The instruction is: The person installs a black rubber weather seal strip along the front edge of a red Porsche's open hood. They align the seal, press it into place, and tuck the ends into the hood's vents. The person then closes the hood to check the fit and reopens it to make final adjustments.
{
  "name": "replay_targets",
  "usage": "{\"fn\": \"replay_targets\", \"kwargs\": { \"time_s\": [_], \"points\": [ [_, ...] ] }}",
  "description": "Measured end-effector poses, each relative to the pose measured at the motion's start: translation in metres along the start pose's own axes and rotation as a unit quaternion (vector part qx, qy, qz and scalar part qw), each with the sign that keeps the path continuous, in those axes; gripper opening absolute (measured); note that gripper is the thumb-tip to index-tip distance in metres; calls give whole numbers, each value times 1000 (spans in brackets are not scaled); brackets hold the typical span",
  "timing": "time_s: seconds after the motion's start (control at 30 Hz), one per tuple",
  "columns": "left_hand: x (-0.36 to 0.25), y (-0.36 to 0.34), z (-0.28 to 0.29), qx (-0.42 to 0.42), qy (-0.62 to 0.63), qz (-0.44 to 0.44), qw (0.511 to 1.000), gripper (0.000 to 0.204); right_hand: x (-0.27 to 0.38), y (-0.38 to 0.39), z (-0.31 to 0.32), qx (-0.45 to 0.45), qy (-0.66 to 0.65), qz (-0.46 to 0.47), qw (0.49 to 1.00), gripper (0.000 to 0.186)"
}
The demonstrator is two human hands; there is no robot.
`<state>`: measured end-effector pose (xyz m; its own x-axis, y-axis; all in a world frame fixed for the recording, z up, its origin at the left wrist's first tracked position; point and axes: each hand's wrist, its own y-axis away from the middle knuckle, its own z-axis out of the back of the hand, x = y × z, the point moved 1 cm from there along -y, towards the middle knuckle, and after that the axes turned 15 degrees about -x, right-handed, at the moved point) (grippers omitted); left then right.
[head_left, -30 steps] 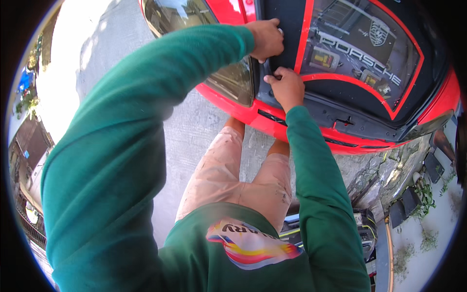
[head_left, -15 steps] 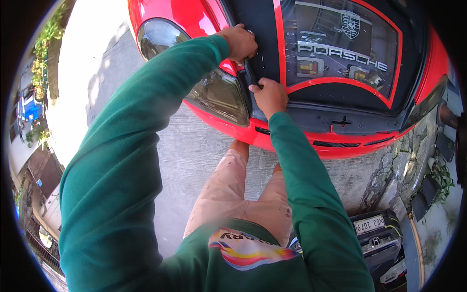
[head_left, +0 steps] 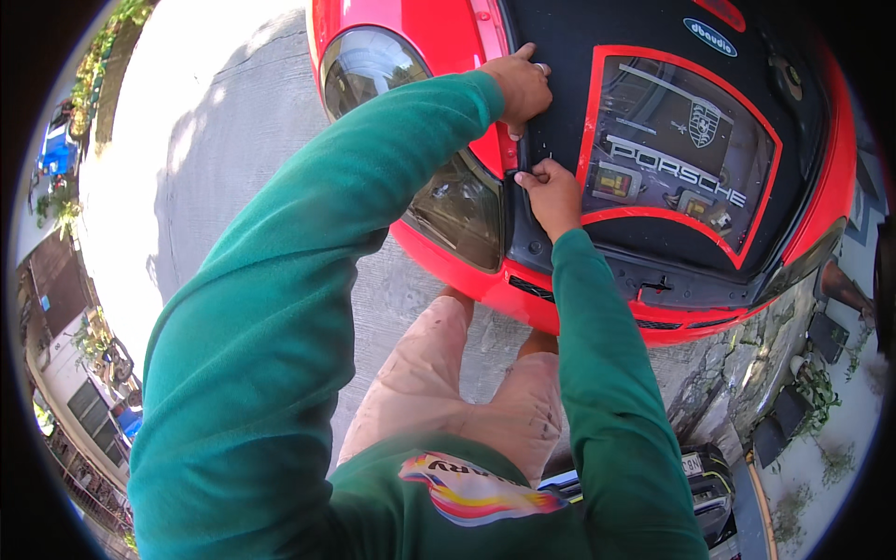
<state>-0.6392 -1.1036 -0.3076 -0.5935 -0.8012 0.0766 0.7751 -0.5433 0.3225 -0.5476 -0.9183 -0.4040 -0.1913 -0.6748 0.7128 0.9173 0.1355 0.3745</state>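
A red car [head_left: 439, 266] has its front compartment uncovered, with a black lining and a red-framed clear panel [head_left: 686, 121] inside. Both of my hands work along its left edge, where a dark rubber seal [head_left: 510, 26] runs beside the red fender. My left hand [head_left: 525, 86] bends over this edge, index finger stretched forward and thumb pointing back; its other fingertips are partly hidden. Nearer to me, my right hand [head_left: 554, 198] is closed, with thumb and forefinger pinched at the same edge. The bit of seal between those fingers is mostly covered.
A smoked headlight [head_left: 457, 210] lies left of my hands, and a latch [head_left: 657, 285] sits at the compartment's front. My legs stand on concrete [head_left: 271, 177] close to the bumper. Another vehicle [head_left: 711, 490] is behind me at lower right, with potted plants [head_left: 812, 406] along the right wall.
The view has shifted, so the car appears farther right and lower. Both hands have moved slightly forward along the compartment's edge, and my left index finger now stretches out more.
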Motion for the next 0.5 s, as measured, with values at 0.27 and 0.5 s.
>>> {"fn": "replay_targets", "kwargs": {
  "time_s": [0.27, 0.5],
  "points": [
    [113, 60, 3, -434, 111, 469, 761, 73, 31, -22, 16, -98, -51, 105, 988, 39],
    [175, 101, -30, -390, 79, 594, 699, 77, 124, -68, -4, -249, -13, 193, 949, 27]
  ]
}}
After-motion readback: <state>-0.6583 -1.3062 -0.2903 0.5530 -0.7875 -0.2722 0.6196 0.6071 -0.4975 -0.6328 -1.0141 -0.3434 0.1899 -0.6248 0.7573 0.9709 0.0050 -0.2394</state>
